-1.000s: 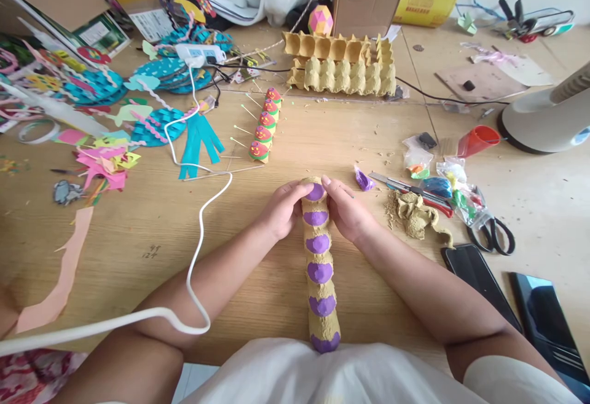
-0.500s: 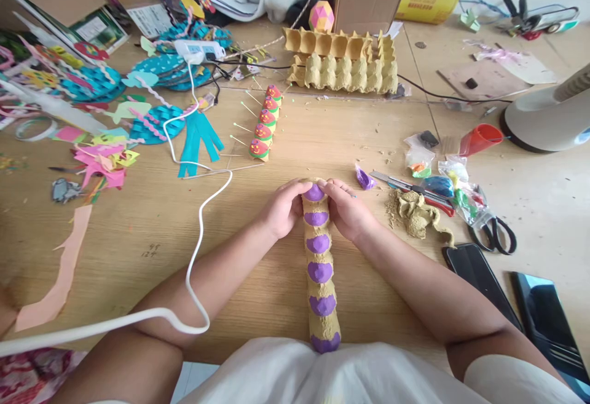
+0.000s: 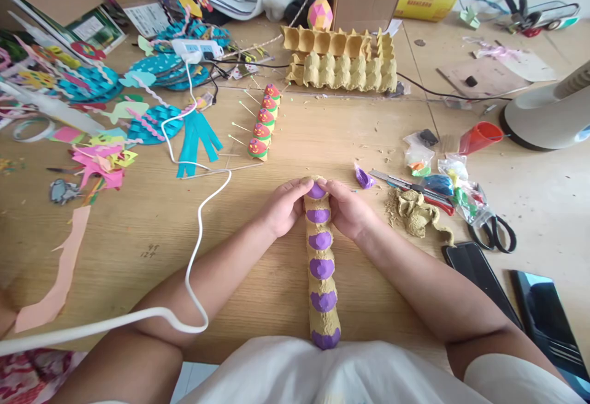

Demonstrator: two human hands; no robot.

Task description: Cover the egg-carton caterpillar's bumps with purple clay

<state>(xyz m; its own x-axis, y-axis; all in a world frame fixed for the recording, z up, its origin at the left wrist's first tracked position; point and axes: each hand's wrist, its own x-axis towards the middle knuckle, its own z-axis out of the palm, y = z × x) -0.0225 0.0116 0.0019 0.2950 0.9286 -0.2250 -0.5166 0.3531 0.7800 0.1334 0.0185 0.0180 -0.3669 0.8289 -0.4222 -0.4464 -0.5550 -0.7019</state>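
A long egg carton strip point(image 3: 321, 284) points away from me, its near end at my shirt. Purple clay caps several of its bumps. My left hand point(image 3: 288, 207) grips the far end from the left, and my right hand point(image 3: 346, 208) grips it from the right. Both thumbs press on the farthest purple clay cap point(image 3: 316, 190); the other fingertips are hidden behind the strip. Just beyond my right hand lies a small wrapper of purple clay point(image 3: 364, 176). Farther off stands a shorter painted carton caterpillar point(image 3: 264, 122) with pins sticking out.
At right lie a box cutter point(image 3: 410, 189), carton scraps point(image 3: 417, 213), scissors point(image 3: 492, 235) and two phones point(image 3: 479, 281). A white cable point(image 3: 200, 225) crosses my left forearm. Egg cartons point(image 3: 350, 72) sit at the back, paper crafts point(image 3: 99, 158) at left.
The far end of the strip has shifted very slightly to the right in view. Both hands keep their hold, with the thumbs still on the farthest purple cap.
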